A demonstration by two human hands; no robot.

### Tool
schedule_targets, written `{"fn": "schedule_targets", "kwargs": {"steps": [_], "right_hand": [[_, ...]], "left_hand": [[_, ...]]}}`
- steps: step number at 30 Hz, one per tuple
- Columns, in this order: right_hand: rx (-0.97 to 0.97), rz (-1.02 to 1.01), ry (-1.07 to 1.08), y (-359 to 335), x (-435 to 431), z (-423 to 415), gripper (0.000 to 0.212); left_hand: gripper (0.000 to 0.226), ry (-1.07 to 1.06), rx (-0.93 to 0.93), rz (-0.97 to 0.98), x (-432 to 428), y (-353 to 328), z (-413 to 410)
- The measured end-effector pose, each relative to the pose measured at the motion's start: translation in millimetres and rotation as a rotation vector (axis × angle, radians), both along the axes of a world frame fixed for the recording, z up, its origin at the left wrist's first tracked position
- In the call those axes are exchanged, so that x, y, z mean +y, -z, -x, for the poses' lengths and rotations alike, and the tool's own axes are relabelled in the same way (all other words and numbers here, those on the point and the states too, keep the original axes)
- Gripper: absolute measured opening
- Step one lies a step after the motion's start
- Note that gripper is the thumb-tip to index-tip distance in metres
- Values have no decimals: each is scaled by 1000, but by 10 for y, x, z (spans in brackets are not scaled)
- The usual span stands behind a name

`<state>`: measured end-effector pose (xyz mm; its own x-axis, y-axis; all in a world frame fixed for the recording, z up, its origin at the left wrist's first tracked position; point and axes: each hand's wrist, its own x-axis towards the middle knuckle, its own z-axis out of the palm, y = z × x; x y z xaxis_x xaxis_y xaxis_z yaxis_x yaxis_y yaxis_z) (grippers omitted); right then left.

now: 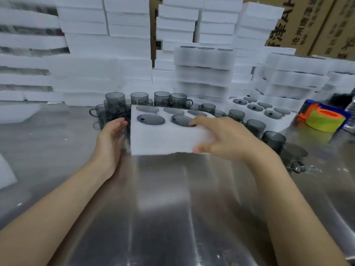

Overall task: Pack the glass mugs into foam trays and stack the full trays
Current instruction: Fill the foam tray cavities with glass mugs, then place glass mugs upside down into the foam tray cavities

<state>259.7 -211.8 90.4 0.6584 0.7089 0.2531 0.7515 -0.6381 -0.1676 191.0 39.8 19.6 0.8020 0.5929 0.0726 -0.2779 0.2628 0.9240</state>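
The right hand (pixel 226 137) is gripping the near right corner of a white foam tray (pixel 163 141), its fingers curling over the top edge into a pocket and the thumb (pixel 201 149) pressing on the front wall. The left hand (pixel 110 137) is lying flat along the tray's left wall with straight, relaxed fingers; whether it is touching the foam cannot be told.

Smoky grey glass mugs (pixel 151 120) are sitting in the tray's pockets. The tray is hanging or resting just over a shiny steel table (pixel 172 208); which of the two is unclear. Loose mugs (pixel 115 101) are standing on the table behind and to the right of it.

A second filled tray (pixel 286 121) is lying to the right, near a yellow-green tape roll (pixel 324 121) with an orange core. Stacks of full trays (pixel 203 73) are rising behind, and taller piles of foam blocks (pixel 86 45) are walling off the back.

Brown cartons (pixel 315 25) at the upper right are showing black Chinese print, too blurred to read surely.

Both bare forearms are reaching forward from the lower corners, converging on the tray.
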Motion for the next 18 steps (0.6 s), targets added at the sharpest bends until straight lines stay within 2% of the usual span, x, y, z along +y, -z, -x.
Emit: {"fn": "schedule_targets", "kwargs": {"steps": [4, 7, 11, 14, 18], "right_hand": [[-56, -608, 138, -283, -317, -87, 59], [-106, -811, 275, -447, -578, -293, 54], [-216, -671, 578, -547, -888, -837, 47], [-188, -545, 760, -539, -933, -1287, 49], [-103, -397, 805, -314, -910, -1715, 49]], "left_hand": [[26, -51, -21, -99, 4, 35, -52], [29, -20, -16, -195, 6, 89, -76], [34, 14, -15, -273, -3, 116, -128], [34, 0, -38, -267, -3, 117, -153], [34, 1, -57, -245, 13, 129, -161]]}}
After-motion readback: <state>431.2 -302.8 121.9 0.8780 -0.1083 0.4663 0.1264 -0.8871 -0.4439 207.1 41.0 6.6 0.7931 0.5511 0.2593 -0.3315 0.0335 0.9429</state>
